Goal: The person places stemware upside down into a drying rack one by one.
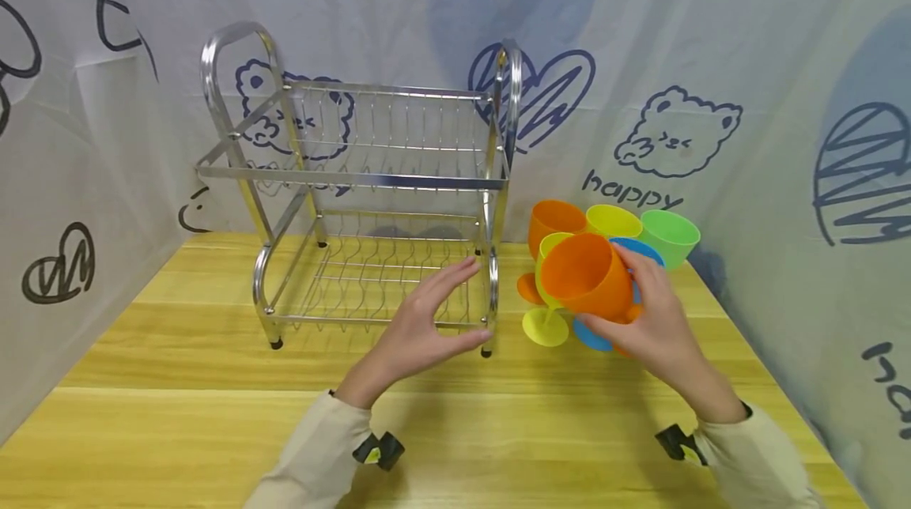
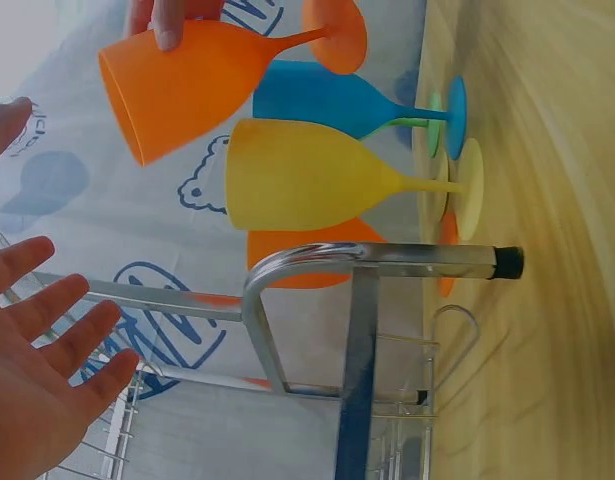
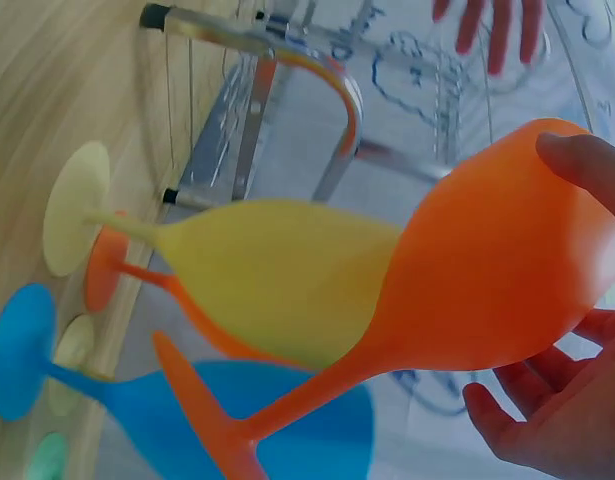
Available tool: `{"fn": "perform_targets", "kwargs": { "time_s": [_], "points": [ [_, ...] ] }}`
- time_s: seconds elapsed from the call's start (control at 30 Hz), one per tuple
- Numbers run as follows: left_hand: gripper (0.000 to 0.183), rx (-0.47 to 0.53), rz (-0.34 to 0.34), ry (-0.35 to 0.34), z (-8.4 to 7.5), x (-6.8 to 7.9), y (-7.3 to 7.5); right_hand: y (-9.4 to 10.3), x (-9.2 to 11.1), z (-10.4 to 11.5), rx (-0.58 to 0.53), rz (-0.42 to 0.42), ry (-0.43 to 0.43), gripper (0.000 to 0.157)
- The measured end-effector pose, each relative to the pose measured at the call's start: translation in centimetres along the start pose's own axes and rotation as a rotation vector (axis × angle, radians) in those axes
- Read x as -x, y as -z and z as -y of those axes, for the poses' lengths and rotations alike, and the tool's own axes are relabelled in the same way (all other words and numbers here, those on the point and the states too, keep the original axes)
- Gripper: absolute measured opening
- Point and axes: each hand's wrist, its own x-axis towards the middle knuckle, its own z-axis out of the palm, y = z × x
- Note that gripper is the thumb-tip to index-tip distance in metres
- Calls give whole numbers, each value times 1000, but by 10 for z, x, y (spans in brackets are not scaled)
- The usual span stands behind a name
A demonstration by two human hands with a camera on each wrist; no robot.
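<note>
a two-tier metal rack (image 1: 356, 179) stands at left on the wooden table (image 1: 178, 430). by its near right corner, the left hand (image 1: 420, 323) spreads wide, thumb well apart from fingers. rightward, a yellow goblet (image 1: 546, 329) stands before a far orange goblet (image 1: 555, 213). the nearer orange goblet (image 1: 591, 276) is raised, tilted, its bowl held between the right hand's (image 1: 662, 331) thumb and fingers; beyond are a blue goblet (image 1: 644, 246) and, farthest right, a green goblet (image 1: 669, 239).

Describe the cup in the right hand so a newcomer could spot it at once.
Start at the metal rack on the wooden table, then go right to the group of stemmed cups. In front of them, the right hand grips the orange cup by its bowl. Another orange cup stands behind, but this one alone is tilted and lifted off the table.
</note>
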Motion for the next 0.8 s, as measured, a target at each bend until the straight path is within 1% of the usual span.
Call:
{"fn": "perform_targets", "kwargs": {
  "time_s": [0.07, 0.13, 0.3, 0.4, 0.5, 0.63, 0.8],
  "points": [
    [76, -8, 1, -10, -1, -2, 1, -4, -3, 5, 15, 33, 49, 89],
    [77, -11, -3, -29, -2, -5, 2, -7, -6, 11, 37, 70, 77, 88],
    [78, -8, -5, -65, -4, -8, 4, -15, -11, 25, 80, 168, 93, 87],
    [79, -6, 10, -78, -7, -9, 6, -20, -13, 32, 102, 210, 124, 87],
    [82, -6, 26, -94, -8, -10, 6, -25, -15, 40, 147, 253, 156, 86],
    [86, -5, 45, -120, -8, -10, 7, -31, -15, 51, 211, 312, 183, 87],
    [86, -13, 75, -160, -6, -7, 8, -39, -15, 62, 249, 359, 219, 87]
  ]
}}
